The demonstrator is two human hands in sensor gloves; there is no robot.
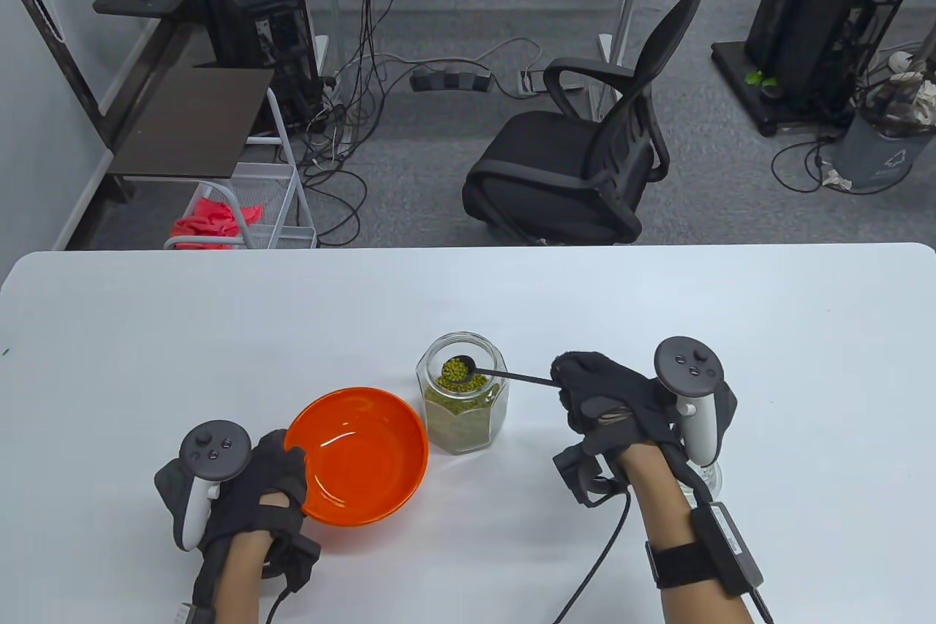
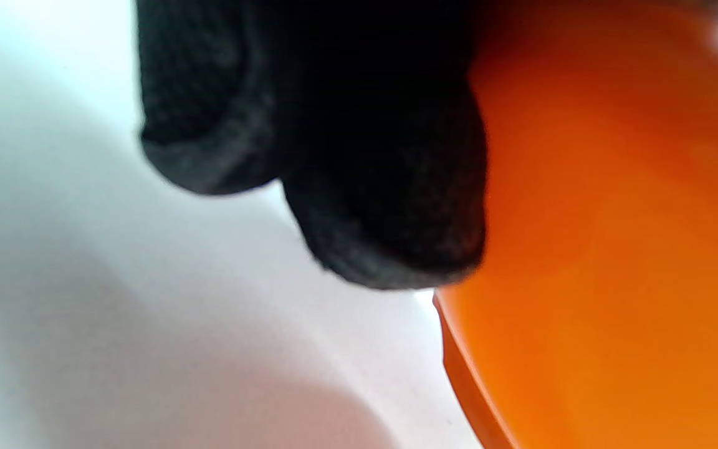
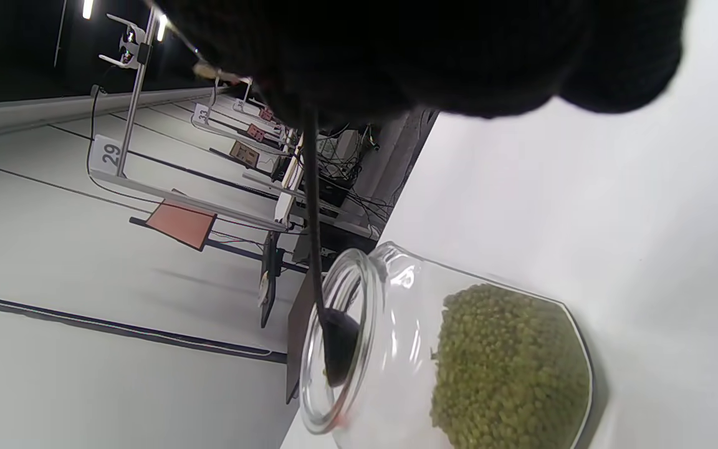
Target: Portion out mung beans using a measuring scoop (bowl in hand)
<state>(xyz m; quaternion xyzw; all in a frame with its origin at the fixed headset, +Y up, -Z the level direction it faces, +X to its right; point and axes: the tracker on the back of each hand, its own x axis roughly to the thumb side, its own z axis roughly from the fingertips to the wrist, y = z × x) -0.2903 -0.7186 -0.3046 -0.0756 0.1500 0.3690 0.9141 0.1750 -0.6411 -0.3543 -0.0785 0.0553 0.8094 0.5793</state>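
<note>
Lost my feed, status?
Right hand holds loaded scoop at jar mouth. Left hand grips empty orange bowl. Nothing between jar and bowl.

The bowl [image 1: 356, 456] at near left is bright orange, plain inside. The jar [image 1: 462, 393] to its right is clear glass, its beans [image 1: 457, 419] mottled olive green. The scoop [image 1: 459, 367] is black, heaped with green beans. Both gloves are black, and the tabletop [image 1: 219, 331] is plain white.
</note>
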